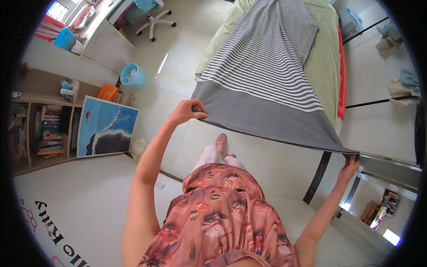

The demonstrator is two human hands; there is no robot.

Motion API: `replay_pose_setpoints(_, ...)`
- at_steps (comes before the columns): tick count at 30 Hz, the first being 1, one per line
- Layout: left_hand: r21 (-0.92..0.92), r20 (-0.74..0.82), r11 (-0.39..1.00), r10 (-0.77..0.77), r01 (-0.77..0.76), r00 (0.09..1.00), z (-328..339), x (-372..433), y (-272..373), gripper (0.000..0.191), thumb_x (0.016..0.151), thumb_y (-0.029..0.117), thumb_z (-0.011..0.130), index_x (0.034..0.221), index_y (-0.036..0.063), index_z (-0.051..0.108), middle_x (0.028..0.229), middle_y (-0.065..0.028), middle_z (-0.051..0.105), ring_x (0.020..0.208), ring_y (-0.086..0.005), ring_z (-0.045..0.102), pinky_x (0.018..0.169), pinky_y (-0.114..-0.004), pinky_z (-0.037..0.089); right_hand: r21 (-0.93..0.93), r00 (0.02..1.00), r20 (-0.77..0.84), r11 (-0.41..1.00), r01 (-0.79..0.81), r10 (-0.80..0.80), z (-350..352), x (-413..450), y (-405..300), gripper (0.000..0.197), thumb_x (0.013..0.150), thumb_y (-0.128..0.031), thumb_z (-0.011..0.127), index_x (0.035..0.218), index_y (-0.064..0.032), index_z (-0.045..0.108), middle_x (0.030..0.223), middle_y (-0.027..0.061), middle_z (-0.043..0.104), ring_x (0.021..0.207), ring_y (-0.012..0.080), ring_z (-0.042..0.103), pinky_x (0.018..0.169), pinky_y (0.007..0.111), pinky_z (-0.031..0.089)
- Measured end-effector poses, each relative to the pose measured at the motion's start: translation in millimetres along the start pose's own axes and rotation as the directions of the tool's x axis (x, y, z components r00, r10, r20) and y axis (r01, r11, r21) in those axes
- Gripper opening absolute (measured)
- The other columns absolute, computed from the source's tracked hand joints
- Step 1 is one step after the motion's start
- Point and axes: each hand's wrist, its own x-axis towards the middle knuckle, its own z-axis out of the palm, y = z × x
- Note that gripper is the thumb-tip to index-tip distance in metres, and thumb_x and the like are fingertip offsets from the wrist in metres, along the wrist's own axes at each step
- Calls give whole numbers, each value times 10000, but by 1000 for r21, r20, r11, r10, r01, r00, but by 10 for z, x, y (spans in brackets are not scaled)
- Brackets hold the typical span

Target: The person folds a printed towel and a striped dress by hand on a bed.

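Observation:
A grey-and-white striped cloth cover (263, 63) with a plain grey border stretches from the bed towards me. My left hand (189, 112) pinches one corner of the grey border between thumb and fingers. Out to the right, my right hand (349, 168) grips the opposite corner. The border's edge hangs taut between both hands, above the floor and off the bed's near end. Beyond it, the striped part lies gathered in folds over a bed with a pale green sheet (322, 66).
Left of the bed stand a blue waste bin (133, 76), a white swivel-chair base (155, 24) and a desk cabinet (105, 46). A blue seascape painting (108, 126) leans by a bookshelf (50, 130). Sliding wardrobe doors (370, 130) run along the right. Glossy tiles (283, 170) cover the floor.

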Motion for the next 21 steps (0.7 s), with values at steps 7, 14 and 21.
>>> replay_pose_setpoints(7,252,11,915,324,-316,946,-68,89,129,325,559,237,754,803,66,624,760,-36,539,652,-180,503,610,-298,402,76,991,0,988,-133,133,-145,-141,451,278,849,-226,534,994,11,530,949,50,557,866,137,515,776,258,402)
replay_pose_setpoints(14,283,114,931,205,-230,972,-154,420,-54,295,788,282,580,710,0,551,575,-127,456,542,-202,395,539,-328,370,-48,982,23,982,-185,186,-61,-301,729,234,856,-182,512,914,38,565,864,54,571,803,138,513,748,273,399)
replay_pose_setpoints(21,606,181,696,351,-385,919,-271,307,202,180,696,147,639,788,6,575,739,-128,527,704,-277,527,628,-362,412,-492,993,14,865,-96,118,-79,-342,743,309,852,-242,501,894,57,562,797,48,564,710,144,463,678,266,376)
